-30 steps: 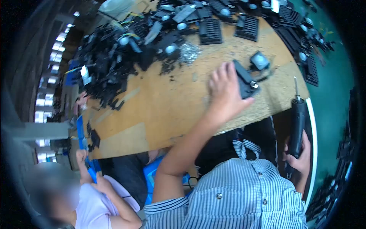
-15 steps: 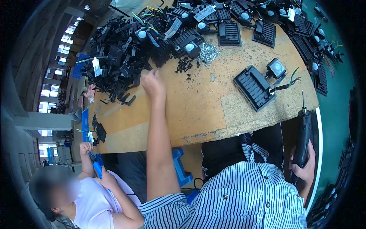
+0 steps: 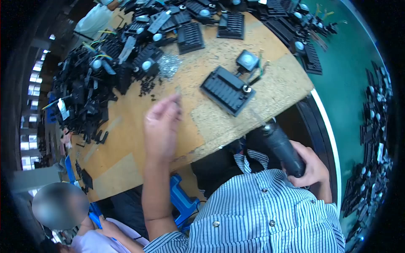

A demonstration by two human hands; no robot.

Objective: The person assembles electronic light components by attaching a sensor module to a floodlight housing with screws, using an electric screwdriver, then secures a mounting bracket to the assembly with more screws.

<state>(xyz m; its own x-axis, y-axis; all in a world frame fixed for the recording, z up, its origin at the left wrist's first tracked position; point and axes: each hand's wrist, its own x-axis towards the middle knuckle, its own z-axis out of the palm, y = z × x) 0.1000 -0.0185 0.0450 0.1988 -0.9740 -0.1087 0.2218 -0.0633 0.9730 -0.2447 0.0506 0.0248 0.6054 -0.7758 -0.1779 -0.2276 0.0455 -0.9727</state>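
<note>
My right hand grips a black electric screwdriver, its thin bit pointing up and left over the table's front edge. My left hand hovers above the table, fingers bent and pinched together. It is slightly blurred, and whatever lies between the fingertips cannot be made out. Between the two hands and farther back lies a black finned floodlight, ribbed back facing up. A small sensor head with a pale dome is joined to it, and loose wires stick out beside it.
Small black screws and a heap of shiny metal hardware lie behind my left hand. Black brackets pile up at left. More floodlights line the back. A co-worker sits at lower left, near a blue stool.
My left hand has come away from the bracket pile, toward the floodlight. The screwdriver in my right hand has swung from upright to leaning left, closer to the floodlight. The view has shifted.
</note>
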